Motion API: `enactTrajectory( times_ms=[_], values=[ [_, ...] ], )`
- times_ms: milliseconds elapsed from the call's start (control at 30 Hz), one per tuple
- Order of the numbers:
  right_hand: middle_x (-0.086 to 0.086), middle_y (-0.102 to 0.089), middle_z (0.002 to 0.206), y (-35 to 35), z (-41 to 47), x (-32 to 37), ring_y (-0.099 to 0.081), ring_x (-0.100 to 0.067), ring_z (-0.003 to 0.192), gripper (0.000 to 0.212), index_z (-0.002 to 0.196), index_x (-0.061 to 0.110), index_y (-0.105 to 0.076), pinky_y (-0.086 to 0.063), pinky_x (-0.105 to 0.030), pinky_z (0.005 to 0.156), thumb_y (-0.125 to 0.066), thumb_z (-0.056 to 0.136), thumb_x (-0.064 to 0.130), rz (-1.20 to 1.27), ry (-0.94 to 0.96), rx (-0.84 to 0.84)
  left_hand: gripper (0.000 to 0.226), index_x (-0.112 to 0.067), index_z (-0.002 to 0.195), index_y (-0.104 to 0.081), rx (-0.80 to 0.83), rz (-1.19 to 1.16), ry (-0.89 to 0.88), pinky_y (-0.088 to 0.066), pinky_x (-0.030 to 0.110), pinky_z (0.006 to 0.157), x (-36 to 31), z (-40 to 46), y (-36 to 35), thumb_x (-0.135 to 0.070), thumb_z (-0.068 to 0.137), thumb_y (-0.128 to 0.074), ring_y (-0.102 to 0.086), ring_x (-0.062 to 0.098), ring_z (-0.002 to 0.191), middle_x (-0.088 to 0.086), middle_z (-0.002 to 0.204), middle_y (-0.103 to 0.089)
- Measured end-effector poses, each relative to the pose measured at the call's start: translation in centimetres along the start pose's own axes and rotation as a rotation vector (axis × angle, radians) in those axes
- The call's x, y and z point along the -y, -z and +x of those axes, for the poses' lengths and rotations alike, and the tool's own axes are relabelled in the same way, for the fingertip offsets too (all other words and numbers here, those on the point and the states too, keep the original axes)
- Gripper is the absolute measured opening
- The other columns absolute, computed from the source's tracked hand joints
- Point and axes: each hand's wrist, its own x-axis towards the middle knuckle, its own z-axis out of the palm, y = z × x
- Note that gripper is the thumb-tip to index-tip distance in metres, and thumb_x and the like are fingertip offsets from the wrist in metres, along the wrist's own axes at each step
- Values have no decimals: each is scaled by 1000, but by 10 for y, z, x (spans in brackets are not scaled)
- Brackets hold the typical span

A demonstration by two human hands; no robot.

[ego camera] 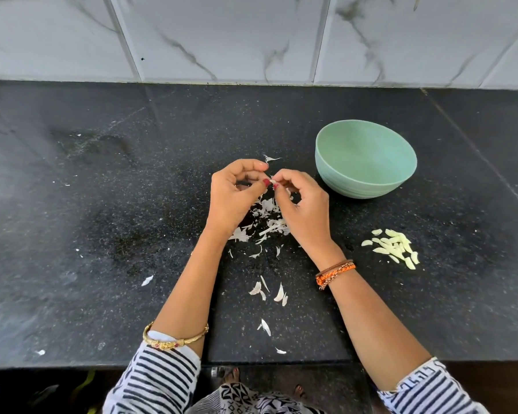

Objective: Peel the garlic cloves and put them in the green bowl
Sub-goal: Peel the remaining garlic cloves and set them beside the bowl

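Both hands meet above the middle of the black counter. My left hand (237,194) and my right hand (299,204) pinch one small garlic clove (272,182) between their fingertips; most of it is hidden by the fingers. The green bowl (401,174) stands upright just right of my right hand, and its visible inside looks bare. A pile of several peeled pale cloves (393,248) lies on the counter in front of the bowl, to the right of my right wrist.
White garlic skins (268,222) are heaped under my hands, and more skins (269,292) trail toward the counter's front edge (251,364). A marble-tiled wall (251,40) rises behind the counter.
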Motion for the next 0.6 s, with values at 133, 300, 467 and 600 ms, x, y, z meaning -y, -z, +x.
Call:
enactTrajectory(
  times_ms=[133, 300, 467, 600],
  values=[
    [-2, -62, 89, 0, 0, -1, -53, -7, 80, 10, 93, 5, -62, -44, -22, 71, -53, 88, 4, -38, 16, 36, 30, -19, 84, -61, -21, -56, 15, -45, 15, 62, -3, -2, -4, 11, 78, -62, -59, -1, 63, -11, 63, -67],
    [9, -62, 85, 2, 0, 1, -59, -1, 81, 13, 97, 2, -62, -47, -16, 74, -59, 85, 5, 41, -20, -25, 29, -18, 83, -61, -59, -75, 44, -50, 18, 68, -3, -1, -3, 11, 77, -63, -61, 1, 64, -11, 61, -67],
    [8, -65, 83, 4, 0, 2, -60, 5, 77, 10, 92, 5, -69, -47, -11, 73, -63, 83, 5, 96, -73, -22, 26, -16, 83, -61, -57, -87, 71, -50, 19, 67, -4, 0, -3, 9, 78, -64, -62, 2, 62, -10, 61, -68],
    [6, -68, 81, 5, 0, 5, -63, -2, 76, 13, 90, 7, -71, -51, -18, 74, -64, 81, 3, 119, -106, -8, 27, -15, 84, -60, -50, -122, 113, -49, 17, 63, -5, 0, -2, 12, 78, -61, -59, 1, 58, -9, 58, -67]
  ],
)
